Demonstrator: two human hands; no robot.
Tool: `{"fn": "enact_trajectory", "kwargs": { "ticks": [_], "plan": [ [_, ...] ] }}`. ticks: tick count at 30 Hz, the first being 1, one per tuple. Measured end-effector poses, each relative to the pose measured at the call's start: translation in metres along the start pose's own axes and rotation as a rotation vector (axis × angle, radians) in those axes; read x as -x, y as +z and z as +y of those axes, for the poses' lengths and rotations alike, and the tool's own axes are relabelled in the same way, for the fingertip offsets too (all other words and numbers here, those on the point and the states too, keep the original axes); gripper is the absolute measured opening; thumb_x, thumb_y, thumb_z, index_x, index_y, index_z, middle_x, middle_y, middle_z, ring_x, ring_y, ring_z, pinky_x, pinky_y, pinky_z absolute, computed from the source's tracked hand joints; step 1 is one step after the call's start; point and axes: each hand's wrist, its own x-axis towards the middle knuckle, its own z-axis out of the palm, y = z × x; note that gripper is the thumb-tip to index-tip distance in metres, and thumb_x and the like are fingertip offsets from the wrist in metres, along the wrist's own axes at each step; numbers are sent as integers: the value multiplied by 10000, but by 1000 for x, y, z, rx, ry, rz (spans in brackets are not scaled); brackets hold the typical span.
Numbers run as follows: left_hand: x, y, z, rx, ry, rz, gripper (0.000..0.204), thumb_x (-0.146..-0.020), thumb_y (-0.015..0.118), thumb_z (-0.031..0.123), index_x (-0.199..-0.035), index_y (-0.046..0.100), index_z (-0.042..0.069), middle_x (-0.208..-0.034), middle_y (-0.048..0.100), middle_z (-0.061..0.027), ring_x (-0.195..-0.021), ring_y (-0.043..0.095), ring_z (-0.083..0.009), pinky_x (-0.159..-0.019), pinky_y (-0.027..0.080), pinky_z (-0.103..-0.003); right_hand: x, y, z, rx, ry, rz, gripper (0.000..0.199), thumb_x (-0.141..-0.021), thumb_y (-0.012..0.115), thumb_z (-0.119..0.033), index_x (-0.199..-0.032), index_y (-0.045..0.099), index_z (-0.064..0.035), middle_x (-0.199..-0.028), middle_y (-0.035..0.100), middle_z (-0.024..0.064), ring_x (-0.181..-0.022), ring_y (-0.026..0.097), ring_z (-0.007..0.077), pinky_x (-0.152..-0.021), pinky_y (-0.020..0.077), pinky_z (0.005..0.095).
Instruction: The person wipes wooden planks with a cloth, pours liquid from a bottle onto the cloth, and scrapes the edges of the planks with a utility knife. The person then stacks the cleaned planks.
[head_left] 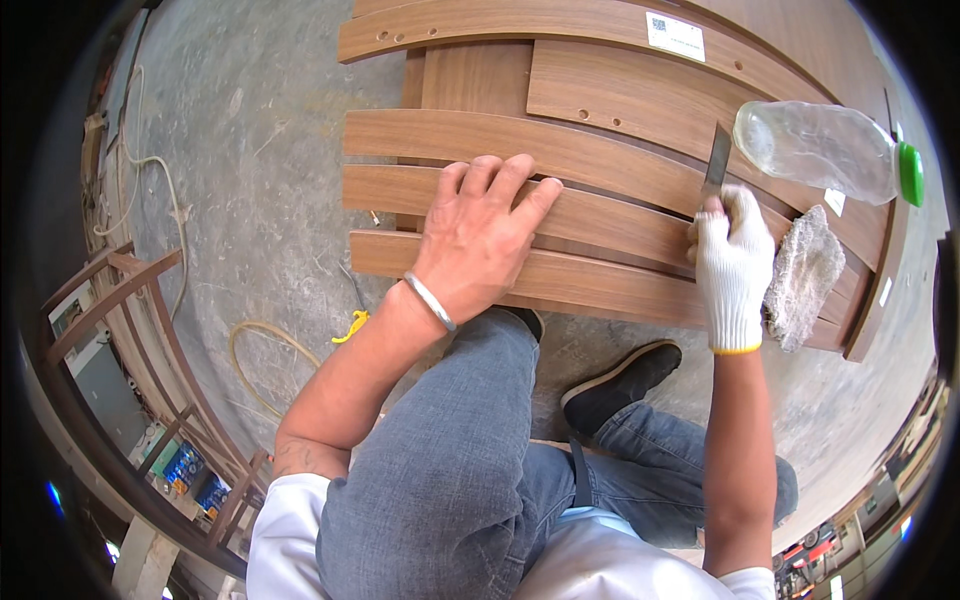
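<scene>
My bare left hand (pixel 484 226), with a silver bangle at the wrist, lies over the brown wooden slats (pixel 610 235). Its fingers are apart and the fingertips rest on the wood. My right hand (pixel 733 255) wears a white knit glove with a yellow cuff edge. It is closed around a flat metal blade (pixel 718 160) that points up and away from me; the handle is hidden in the glove. A clear plastic bottle (pixel 820 150) with a green cap lies on its side beyond that hand. Just right of the glove is a greyish-white rag (pixel 804 278).
More wood-grain boards (pixel 620 85) are stacked behind the slats, one bearing a white label (pixel 676 37). A dark wooden frame (pixel 150 350) stands at the left. On the concrete floor are a pale hose (pixel 250 375) and a yellow item (pixel 351 326).
</scene>
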Motion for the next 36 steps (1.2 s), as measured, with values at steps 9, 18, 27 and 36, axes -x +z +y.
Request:
{"fn": "enact_trajectory", "kwargs": {
  "ticks": [9,18,27,36],
  "plan": [
    [10,-28,-27,-113,-181,-75,639,-671,903,181,-1250,647,96,-1250,596,-94,-1194,545,-320,-1044,422,-466,81,-18,-20,-927,505,-283,315,-1072,577,-88,-1358,558,43,-1077,723,164,-972,747,238,-794,644,338],
    [9,-63,-41,42,1,-125,570,-628,895,260,-1111,674,54,-1103,666,-107,-1024,618,-323,-873,487,-449,112,-15,-18,-1000,702,-405,208,-1047,575,-93,-1228,617,1,-860,667,74,-712,630,126,-677,551,264],
    [52,-42,-30,53,-36,-124,618,-694,873,399,-1176,675,67,-1204,666,-88,-1120,591,-340,-969,453,-465,142,18,-24,-844,608,-381,237,-1099,532,-180,-1166,619,30,-816,733,104,-766,717,145,-728,583,271],
    [79,-59,-63,8,-160,-78,448,-899,774,363,-1233,684,79,-1304,641,-122,-1225,557,-334,-1070,407,-501,128,14,-37,-615,605,-244,249,-1105,534,-217,-1130,642,6,-635,638,53,-542,582,88,-530,477,260]
  ]
}}
